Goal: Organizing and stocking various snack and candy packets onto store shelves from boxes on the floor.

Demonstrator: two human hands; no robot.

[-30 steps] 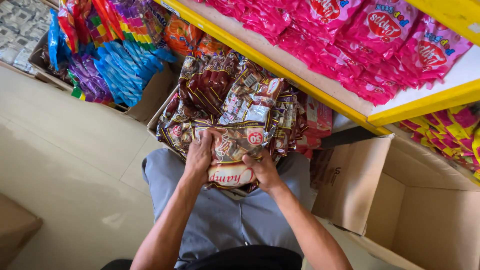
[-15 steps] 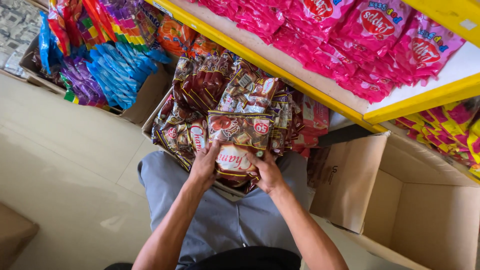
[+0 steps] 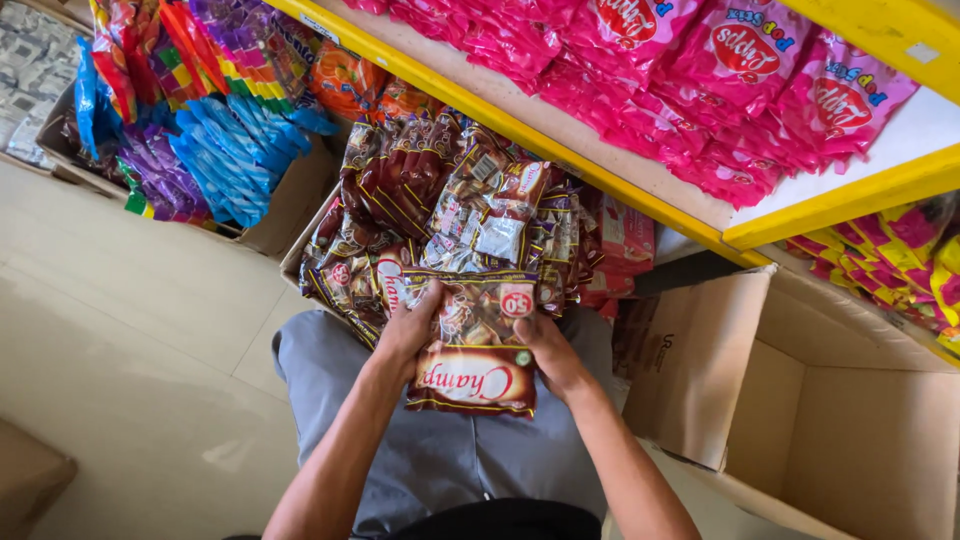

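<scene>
Both the left hand [image 3: 408, 330] and right hand [image 3: 548, 348] grasp one brown bag [image 3: 470, 345] at the near edge of the box [image 3: 300, 250], already crammed with similar bags; little room remains.

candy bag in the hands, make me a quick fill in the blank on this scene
1. The brown candy bag is held by ____ hands.
2. The shelf edge is coloured ____.
3. The bags on the shelf are ____.
4. The open carton on the person's right is made of ____.

Missing words: both; yellow; pink; cardboard
</scene>
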